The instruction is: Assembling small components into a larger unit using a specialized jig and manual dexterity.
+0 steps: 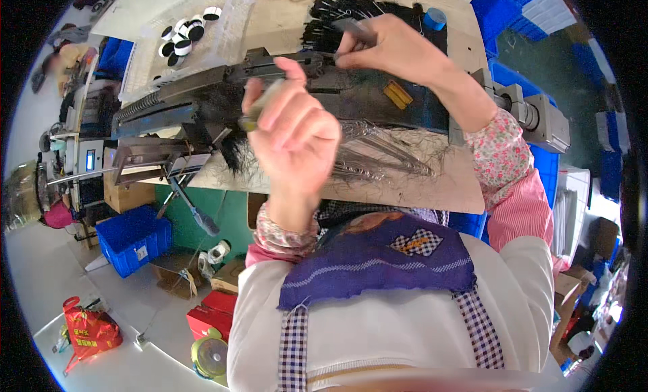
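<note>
My left hand point(293, 132) is raised over the near edge of a long, dark metal fixture point(270, 88). Its fingers are curled around a small, olive-coloured thing point(260, 108), too blurred to name. Farther right, my right hand point(401, 51) pinches a flat dark-grey piece point(358, 32) above the fixture's far edge. Close beyond it lies a heap of thin black brushes point(341, 11) on a dark mat. A small yellow block point(397, 94) rests on the fixture's right part. Black bristles point(234, 152) hang in a tuft at the fixture's near left side.
A clear plastic basket point(145, 65) with several white-and-black round pieces point(182, 38) stands at far left. A blue cap point(435, 18) sits by the brushes. Clear-wrapped bundles point(388, 149) and loose bristles lie on the near tabletop point(432, 189). A grey motor-like unit point(540, 119) stands right.
</note>
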A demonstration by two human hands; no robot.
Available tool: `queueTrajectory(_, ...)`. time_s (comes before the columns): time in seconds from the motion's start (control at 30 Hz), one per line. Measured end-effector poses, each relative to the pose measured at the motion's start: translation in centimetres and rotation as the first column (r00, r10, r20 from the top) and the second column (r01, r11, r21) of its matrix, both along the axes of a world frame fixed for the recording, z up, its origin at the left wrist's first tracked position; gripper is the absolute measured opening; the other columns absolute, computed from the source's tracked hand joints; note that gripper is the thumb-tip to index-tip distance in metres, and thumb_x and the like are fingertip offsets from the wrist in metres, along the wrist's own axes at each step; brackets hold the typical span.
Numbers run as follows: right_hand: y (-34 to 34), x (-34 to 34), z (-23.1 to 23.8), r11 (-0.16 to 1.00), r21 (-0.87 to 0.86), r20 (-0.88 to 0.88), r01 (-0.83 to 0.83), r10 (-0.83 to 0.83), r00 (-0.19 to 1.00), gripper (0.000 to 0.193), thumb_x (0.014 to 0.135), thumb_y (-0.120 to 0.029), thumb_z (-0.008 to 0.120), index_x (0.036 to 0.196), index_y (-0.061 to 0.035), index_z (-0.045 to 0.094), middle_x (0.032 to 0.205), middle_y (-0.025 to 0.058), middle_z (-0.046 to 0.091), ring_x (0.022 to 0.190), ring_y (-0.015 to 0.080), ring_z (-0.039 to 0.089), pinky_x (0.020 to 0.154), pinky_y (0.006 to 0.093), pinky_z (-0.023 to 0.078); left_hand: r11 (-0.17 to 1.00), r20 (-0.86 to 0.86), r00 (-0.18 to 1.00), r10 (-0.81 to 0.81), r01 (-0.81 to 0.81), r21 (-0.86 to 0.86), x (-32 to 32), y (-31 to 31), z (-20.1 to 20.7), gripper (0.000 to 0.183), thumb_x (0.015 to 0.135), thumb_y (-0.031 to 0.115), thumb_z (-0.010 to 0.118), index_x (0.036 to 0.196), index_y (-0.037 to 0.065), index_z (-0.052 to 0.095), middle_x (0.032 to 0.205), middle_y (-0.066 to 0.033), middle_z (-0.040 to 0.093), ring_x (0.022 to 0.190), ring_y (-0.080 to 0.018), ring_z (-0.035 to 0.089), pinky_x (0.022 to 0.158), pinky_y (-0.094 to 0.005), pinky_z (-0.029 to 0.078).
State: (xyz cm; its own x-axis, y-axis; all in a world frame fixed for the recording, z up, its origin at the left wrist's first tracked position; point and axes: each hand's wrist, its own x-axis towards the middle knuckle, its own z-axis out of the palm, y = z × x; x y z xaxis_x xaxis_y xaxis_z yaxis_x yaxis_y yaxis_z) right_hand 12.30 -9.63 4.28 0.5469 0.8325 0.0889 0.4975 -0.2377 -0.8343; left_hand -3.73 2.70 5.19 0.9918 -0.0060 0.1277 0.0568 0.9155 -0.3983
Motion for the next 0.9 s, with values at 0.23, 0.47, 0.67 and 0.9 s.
queueTrajectory(0.23, 0.5, -1.6, -2.7, 0.973, 0.216, 0.561, -0.085, -0.052, 0.826, 0.011, 0.072, -0.008, 0.064, 0.079, -0.0013, 0.06, 0.075, 0.0111, 0.058, 0.073, 0.0296, 0.061, 0.065, 0.0391, 0.05, 0.858, 0.031, 0.997, 0.071, -0.077, 0.507, -0.6, 0.9, -3.1, 0.048, 0.096, 0.04, 0.043, 0.116, -0.003, 0.049, 0.056, 0.001, 0.047, 0.041, -0.0107, 0.041, 0.04, -0.0235, 0.033)
queueTrajectory(0.47, -0.1, -1.5, -3.3, 0.979, 0.185, 0.606, -0.089, -0.042, 0.794, 0.015, 0.067, 0.001, 0.062, 0.081, -0.0002, 0.058, 0.077, 0.0117, 0.057, 0.075, 0.0323, 0.059, 0.064, 0.0391, 0.048, 0.869, -0.016, 1.0, -0.009, 0.016, 0.495, -0.2, 0.4, -2.6, 0.038, 0.094, 0.033, 0.05, 0.111, -0.001, 0.05, 0.057, -0.0011, 0.047, 0.043, -0.011, 0.044, 0.043, -0.0237, 0.035)
queueTrajectory(0.67, 0.7, 0.0, -3.1, 0.976, 0.195, 0.676, -0.098, -0.061, 0.734, 0.01, 0.072, -0.008, 0.063, 0.081, -0.0028, 0.061, 0.077, 0.0115, 0.06, 0.077, 0.0312, 0.061, 0.068, 0.0391, 0.05, -0.515, 0.075, 0.897, 0.437, 0.181, 0.838, -0.2, -0.3, -9.2, 0.016, 0.089, 0.003, 0.052, 0.104, -0.001, 0.05, 0.075, -0.0086, 0.06, 0.061, -0.0134, 0.057, 0.057, -0.0284, 0.048)
queueTrajectory(0.9, -7.3, -8.0, -5.4, 0.994, 0.053, 0.703, 0.094, -0.104, 0.704, 0.03, 0.078, -0.008, 0.061, 0.108, -0.0056, 0.059, 0.097, 0.0125, 0.057, 0.08, 0.0309, 0.064, 0.065, 0.0423, 0.055, -0.769, 0.853, 0.257, 0.454, 0.596, 0.229, -11.5, 6.4, -9.4, 0.051, 0.073, 0.002, 0.066, 0.12, -0.007, 0.048, 0.129, -0.0227, 0.043, 0.122, -0.0334, 0.04, 0.103, -0.0437, 0.033)
